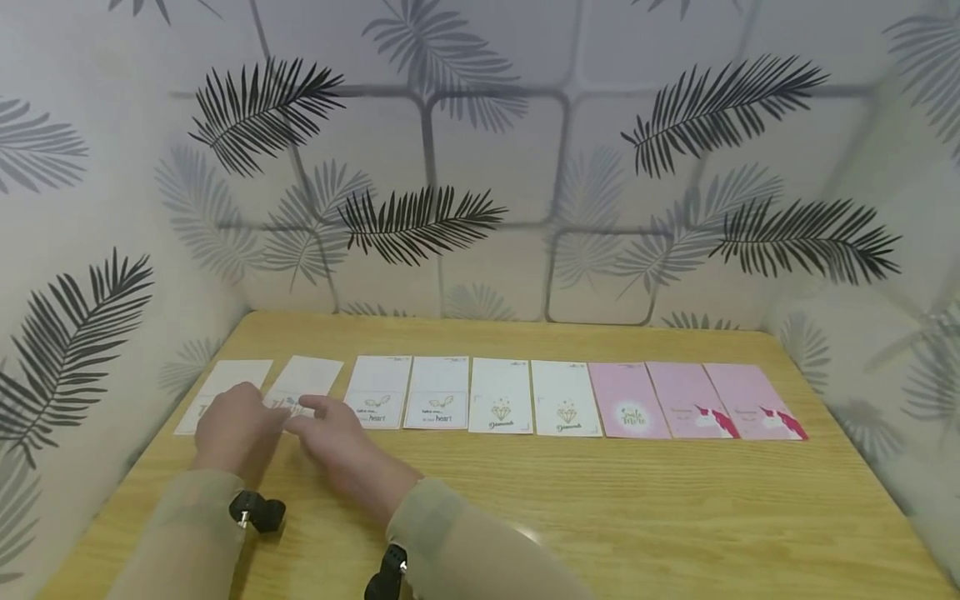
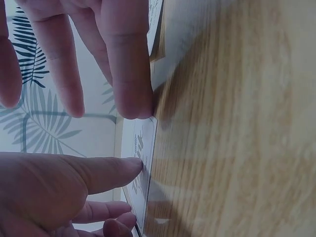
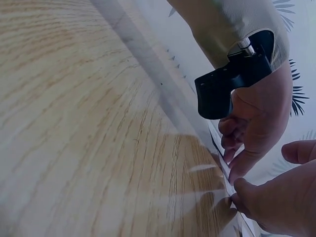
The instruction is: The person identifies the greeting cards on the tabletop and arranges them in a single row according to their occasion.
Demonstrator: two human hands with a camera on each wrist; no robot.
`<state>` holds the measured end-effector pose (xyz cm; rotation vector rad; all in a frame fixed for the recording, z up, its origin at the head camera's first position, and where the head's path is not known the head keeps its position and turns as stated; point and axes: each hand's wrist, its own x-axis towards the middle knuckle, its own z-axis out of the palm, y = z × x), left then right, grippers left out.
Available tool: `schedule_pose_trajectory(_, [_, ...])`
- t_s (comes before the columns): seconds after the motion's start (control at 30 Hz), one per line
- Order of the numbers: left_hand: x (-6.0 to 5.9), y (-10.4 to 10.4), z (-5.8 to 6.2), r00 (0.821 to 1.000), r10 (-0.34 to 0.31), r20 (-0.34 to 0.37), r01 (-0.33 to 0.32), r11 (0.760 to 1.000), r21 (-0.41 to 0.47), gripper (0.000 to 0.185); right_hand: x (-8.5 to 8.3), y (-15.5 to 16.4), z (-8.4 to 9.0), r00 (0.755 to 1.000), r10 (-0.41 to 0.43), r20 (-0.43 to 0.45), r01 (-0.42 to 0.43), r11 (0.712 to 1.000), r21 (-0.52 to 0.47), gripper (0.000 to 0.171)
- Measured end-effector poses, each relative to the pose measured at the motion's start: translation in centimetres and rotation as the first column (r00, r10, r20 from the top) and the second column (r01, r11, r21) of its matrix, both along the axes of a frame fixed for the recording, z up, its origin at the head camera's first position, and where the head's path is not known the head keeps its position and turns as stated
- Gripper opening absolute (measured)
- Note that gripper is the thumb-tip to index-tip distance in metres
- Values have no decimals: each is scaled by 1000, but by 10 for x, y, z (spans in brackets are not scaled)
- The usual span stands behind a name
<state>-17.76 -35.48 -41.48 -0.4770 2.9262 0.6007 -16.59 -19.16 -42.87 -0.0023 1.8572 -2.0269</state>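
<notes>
In the head view both hands are at the second card from the left, a white card (image 1: 311, 372) with a "Thank" print, lying on the table. My left hand (image 1: 236, 423) covers its lower left and part of the leftmost white card (image 1: 242, 373). In the left wrist view the left thumb touches the printed card (image 2: 140, 136), with the other fingertips loosely bent by its edge. My right hand (image 1: 341, 446) is at the card's lower right, fingers spread, one digit's tip at the card's corner. The right wrist view shows the left hand (image 3: 261, 118) and right hand (image 3: 281, 202) close together.
The row continues rightward on the wooden table (image 1: 600, 517): white winged-heart cards (image 1: 437, 392), white diamond cards (image 1: 500, 396), a pink "Smile More" card (image 1: 628, 400) and pink unicorn cards (image 1: 757, 400). Leaf-patterned walls (image 1: 495, 150) enclose the back and sides.
</notes>
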Motion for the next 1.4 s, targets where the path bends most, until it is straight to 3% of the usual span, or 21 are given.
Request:
schedule_pose_trajectory(0.2, [-1, 2, 3, 1000, -9, 9, 9, 1000, 2, 53, -3, 2, 0, 1000, 5, -6, -5, 1000, 13, 46])
schedule_pose_trajectory(0.37, [0, 0, 4, 1000, 21, 17, -21, 1000, 5, 46, -4, 4, 0, 1000, 28, -1, -28, 999, 20, 46])
schedule_pose_trajectory(0.77, [-1, -8, -2, 999, 19, 34, -19, 1000, 10, 36, -3, 7, -4, 998, 66, -7, -65, 997, 37, 46])
schedule_pose_trajectory(0.97, [-5, -9, -1, 998, 20, 51, -20, 1000, -16, 40, -4, 6, -3, 999, 48, -17, -48, 998, 27, 47])
schedule_pose_trajectory(1.4, [-4, -15, 2, 999, 33, 27, -34, 999, 34, 36, -2, 4, -3, 999, 45, 8, -45, 998, 40, 46])
